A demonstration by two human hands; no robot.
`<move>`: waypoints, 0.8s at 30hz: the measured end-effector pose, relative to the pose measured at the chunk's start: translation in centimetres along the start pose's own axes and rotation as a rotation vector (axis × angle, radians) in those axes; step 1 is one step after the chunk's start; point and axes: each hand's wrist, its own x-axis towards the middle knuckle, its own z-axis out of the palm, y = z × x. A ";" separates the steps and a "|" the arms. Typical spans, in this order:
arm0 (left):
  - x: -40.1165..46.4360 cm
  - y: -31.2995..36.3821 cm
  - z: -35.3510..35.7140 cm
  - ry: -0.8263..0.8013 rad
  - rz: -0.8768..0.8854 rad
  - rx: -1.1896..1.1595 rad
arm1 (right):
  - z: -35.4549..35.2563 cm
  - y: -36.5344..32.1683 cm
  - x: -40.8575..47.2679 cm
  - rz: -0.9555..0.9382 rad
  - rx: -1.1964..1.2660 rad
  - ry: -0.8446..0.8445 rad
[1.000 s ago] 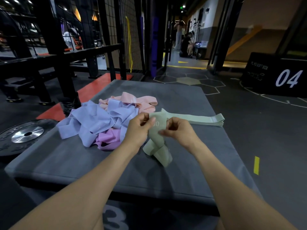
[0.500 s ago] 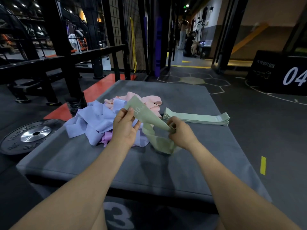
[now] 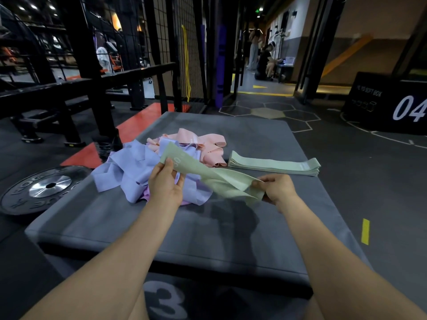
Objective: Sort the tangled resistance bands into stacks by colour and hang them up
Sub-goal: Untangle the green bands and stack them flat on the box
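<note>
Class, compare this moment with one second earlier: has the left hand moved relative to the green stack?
Yes. The left hand has drawn leftward, away from the green stack, spreading the green band out flat between it and the right hand.

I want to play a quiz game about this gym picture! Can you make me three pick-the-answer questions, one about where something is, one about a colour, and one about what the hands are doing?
1. Where is the neat green stack?
A. On the floor
B. On the grey box top, right of the tangled pile
C. Hanging on the rack

2. What colour is the band being held?
A. Light green
B. Red
C. Black

3. How is that band held?
A. Lying flat, untouched
B. One hand only
C. Stretched between the left hand and right hand

Answers: 1 B, the stack lies flat on the box beside the pile. 2 A, it matches the stack. 3 C, each hand's fingers pinch one end.
</note>
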 end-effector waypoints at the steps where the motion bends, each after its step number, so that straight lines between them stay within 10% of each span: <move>1: 0.1 0.0 -0.1 0.018 -0.004 0.001 | 0.1 -0.1 -0.2 0.047 0.129 -0.050; 7: 1.4 0.3 -1.6 0.115 0.006 0.112 | -0.8 0.0 -0.2 0.237 0.379 -0.280; 15: 0.8 -0.5 -1.0 0.147 -0.019 0.053 | -0.9 0.5 -0.3 -0.105 0.100 -0.353; 24: 0.6 -2.0 -0.5 0.157 -0.026 0.079 | -2.9 1.9 1.3 -0.134 -0.428 0.154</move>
